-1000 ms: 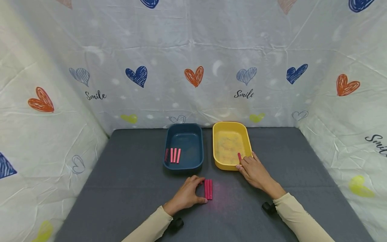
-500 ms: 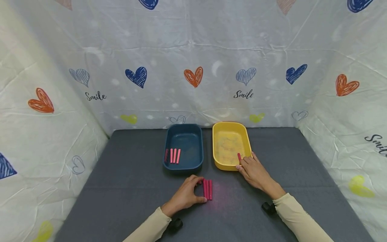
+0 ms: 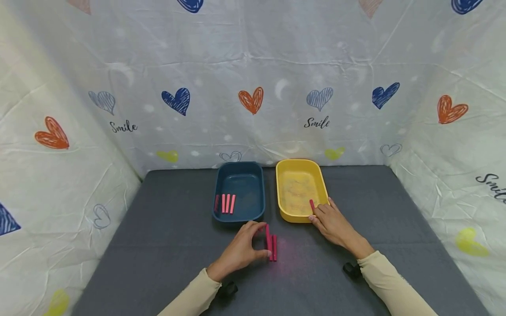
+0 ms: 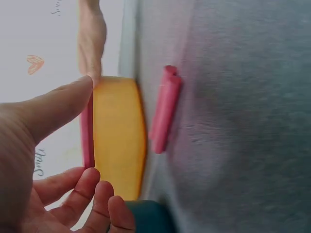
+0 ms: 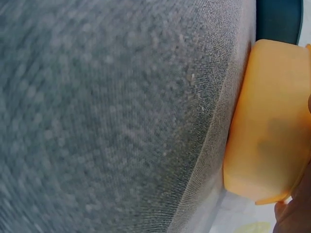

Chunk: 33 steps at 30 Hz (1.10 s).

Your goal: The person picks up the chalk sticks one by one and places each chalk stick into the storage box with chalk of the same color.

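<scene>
My left hand [image 3: 241, 250] pinches a pink chalk stick [image 3: 268, 237] by its two ends, between thumb and fingertips. In the left wrist view that chalk stick [image 4: 87, 136] is lifted off the cloth. Two more pink chalk sticks [image 3: 274, 248] lie side by side on the table just under it. My right hand [image 3: 336, 224] grips the near right corner of the yellow tray [image 3: 281, 206], with fingers over the rim. One dark pink stick [image 3: 312, 204] is inside that tray beside the fingers, partly hidden by them.
A dark blue tray [image 3: 249, 219] stands left of the yellow one, with several pink chalk sticks [image 3: 228, 203] in its left part. Grey cloth [image 3: 166, 245] covers the table, with pink dust near the loose sticks. Printed white curtains [image 3: 213, 61] enclose the back and sides.
My left hand has separated the leftmost chalk stick from the row of three, raised it and moved it slightly away from me. My right hand has stayed on the yellow tray.
</scene>
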Motion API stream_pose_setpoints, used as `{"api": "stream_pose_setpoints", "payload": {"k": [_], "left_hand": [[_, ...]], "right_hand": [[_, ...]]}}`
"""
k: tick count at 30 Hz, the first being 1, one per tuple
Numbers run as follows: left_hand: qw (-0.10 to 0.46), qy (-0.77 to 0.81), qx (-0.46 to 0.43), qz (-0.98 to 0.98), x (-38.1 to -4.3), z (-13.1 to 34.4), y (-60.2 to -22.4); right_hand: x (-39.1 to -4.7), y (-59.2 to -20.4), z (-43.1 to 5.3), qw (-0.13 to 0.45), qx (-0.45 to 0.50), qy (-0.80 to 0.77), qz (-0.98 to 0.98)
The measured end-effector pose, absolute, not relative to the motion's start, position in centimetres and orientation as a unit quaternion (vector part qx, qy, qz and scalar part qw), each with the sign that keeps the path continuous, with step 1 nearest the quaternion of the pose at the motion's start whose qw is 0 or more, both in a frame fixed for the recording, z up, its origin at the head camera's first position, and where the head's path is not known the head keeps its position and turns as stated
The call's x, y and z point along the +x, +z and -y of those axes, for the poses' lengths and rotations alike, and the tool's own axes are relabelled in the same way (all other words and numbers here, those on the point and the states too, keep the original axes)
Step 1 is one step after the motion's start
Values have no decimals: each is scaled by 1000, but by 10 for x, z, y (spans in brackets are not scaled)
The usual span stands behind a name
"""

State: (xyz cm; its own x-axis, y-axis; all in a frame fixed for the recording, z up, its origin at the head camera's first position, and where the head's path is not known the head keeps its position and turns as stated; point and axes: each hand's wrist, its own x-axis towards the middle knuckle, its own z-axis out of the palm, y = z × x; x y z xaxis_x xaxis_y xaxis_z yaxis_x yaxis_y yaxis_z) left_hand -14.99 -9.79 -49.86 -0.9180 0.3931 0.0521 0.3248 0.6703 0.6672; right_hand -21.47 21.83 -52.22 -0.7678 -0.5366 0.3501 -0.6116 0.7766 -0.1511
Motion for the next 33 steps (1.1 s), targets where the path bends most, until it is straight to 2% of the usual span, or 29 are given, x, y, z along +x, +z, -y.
{"api": "stream_pose_setpoints", "payload": {"k": [7, 17, 33], "left_hand": [[53, 370, 195, -907, -157, 90, -474], [27, 372, 199, -906, -181, 78, -448], [9, 400, 211, -892, -223, 52, -444]], "right_hand": [[-216, -524, -218, 155, 313, 128, 928], [-215, -523, -217, 148, 309, 125, 931], [-215, -522, -217, 141, 304, 109, 936]]}}
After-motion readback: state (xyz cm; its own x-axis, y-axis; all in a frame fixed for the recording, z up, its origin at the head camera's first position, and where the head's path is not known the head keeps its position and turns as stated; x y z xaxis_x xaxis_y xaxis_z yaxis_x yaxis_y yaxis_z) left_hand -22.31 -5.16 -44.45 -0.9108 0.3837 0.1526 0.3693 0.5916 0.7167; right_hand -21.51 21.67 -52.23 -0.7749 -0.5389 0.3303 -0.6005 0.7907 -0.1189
